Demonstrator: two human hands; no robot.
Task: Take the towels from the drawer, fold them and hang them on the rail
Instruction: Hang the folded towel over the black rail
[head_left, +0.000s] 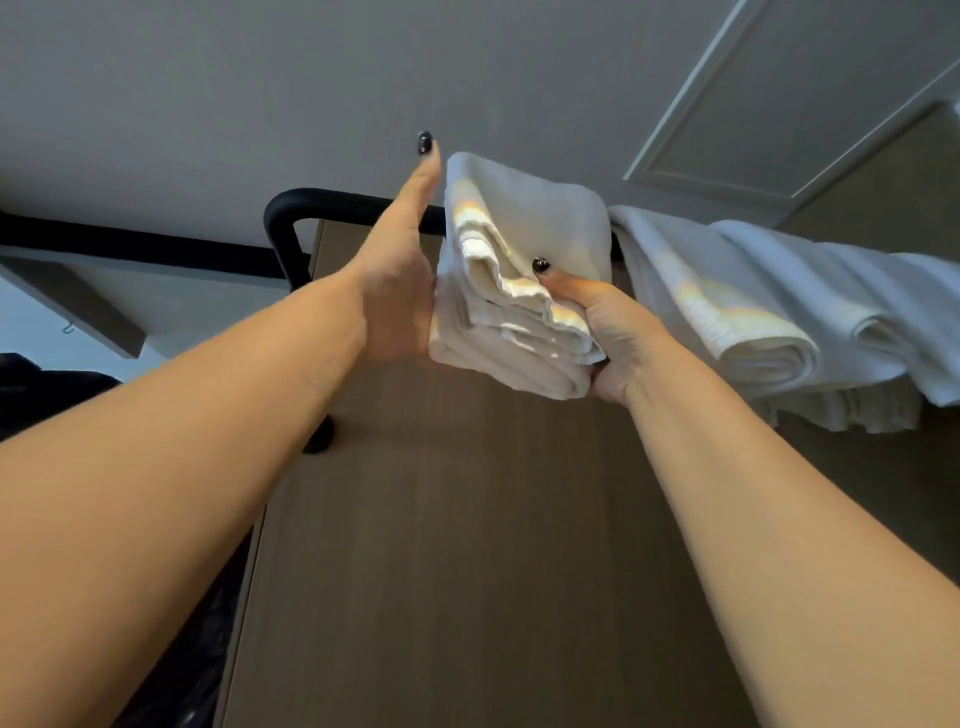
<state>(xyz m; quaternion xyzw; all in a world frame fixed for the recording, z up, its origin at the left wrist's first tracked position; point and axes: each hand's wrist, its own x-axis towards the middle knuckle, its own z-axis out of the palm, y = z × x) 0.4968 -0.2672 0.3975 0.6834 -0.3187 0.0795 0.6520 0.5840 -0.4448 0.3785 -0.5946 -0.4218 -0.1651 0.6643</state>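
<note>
With the folded towel (524, 270) draped over the black rail (332, 205), keep the right hand (608, 332) pinched on its layered edges; press the flat, open left hand (400, 280) against its side to square it beside the hung towels (753, 312)

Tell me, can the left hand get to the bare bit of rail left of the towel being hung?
Probably yes. The left hand lies flat against the folded towel, right beside the bare stretch of black rail. Nothing sits between them. The hung towels are all on the far right.
</note>
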